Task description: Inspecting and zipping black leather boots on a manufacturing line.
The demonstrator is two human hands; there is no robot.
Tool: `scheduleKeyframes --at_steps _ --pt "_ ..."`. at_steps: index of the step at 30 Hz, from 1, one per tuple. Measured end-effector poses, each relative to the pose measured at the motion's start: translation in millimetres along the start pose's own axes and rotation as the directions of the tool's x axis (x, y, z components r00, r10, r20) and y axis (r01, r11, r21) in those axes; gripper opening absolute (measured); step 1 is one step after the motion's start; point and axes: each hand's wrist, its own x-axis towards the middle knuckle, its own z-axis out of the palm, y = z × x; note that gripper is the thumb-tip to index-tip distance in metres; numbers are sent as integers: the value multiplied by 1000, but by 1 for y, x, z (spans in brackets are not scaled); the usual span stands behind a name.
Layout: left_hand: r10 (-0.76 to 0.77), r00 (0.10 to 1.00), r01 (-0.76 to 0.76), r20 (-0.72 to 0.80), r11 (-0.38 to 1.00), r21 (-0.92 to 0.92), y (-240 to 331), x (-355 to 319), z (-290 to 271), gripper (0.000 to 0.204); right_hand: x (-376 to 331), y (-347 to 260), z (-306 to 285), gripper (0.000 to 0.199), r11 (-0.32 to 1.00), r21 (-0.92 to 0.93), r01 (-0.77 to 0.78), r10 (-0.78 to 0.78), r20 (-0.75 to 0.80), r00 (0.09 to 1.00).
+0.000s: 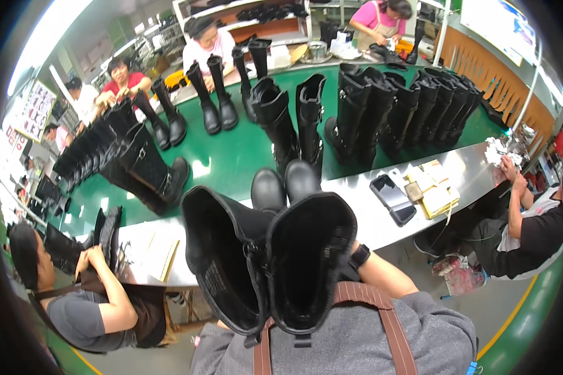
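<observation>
I am looking down at two tall black boots [275, 250] standing side by side right in the middle, with their open tops facing me and their round toes [284, 184] pointing to 12 o'clock. They are resting on the edge of a shiny metal table [469, 169]. My right forearm [388, 275] is coming in from 5 o'clock and going behind the right boot, with a dark wrist band [358, 255] just beside the boot top. The right hand is hiding behind the boot, so I cannot tell if its fingers are spread or closed. I am not seeing my left hand at all. At 3 o'clock a dark phone [393, 199] is lying on the table, just beside a pile of tan tags [433, 187]. Beyond the table a green belt [231, 156] is carrying many more black boots [406, 106] in rows. At 8 o'clock a person in a grey shirt [81, 315] is holding a boot, and at 3 o'clock another person in black [532, 231] is sitting near the table end.
</observation>
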Motion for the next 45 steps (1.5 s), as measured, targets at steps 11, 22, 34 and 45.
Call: scheduleKeyframes --at_steps 11,22,34,45 --pt "-10 997 41 78 914 -403 21 18 -2 55 -11 -22 -20 60 956 235 -178 77 382 921" --pt "205 956 -249 -210 944 -214 41 6 30 65 -33 -25 16 59 988 141 71 -98 200 975" --pt "193 919 -249 -344 960 -126 24 -1 42 59 -33 -11 20 54 985 121 120 -135 126 983" --pt "211 910 -243 -358 969 -45 25 -1 46 65 -33 -12 24 50 977 122 176 -186 77 979"
